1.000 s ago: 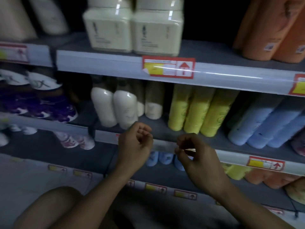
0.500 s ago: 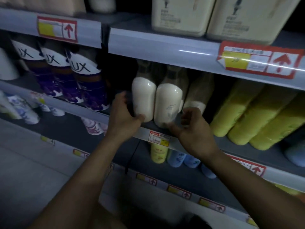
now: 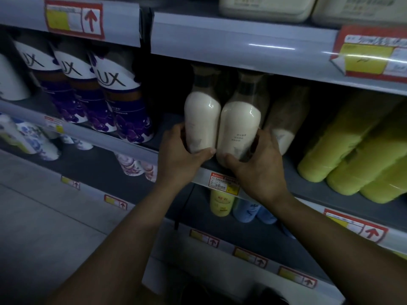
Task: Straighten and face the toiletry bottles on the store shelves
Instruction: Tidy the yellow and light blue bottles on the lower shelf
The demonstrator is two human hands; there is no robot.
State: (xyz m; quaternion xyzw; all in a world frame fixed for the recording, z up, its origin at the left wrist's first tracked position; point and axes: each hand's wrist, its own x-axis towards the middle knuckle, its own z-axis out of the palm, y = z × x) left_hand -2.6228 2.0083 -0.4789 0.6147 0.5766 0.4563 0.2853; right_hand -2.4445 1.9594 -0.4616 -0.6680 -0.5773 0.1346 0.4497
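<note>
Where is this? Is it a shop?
Yes, it looks like a shop aisle for soap and shampoo. Rows of matching bottles, like the cream bottles and green bottles, fill tiered shelves, and price tags with red arrows line the shelf edges.

The fingers of both hands disappear behind the two cream bottles (image 3: 220,126) at mid-frame. A third cream bottle (image 3: 284,119) sits half hidden behind them in shadow. The tubs (image 3: 264,7) at the upper right are cut off by the top edge. Print on the price tag (image 3: 223,183) below the bottles is too small to read.
</note>
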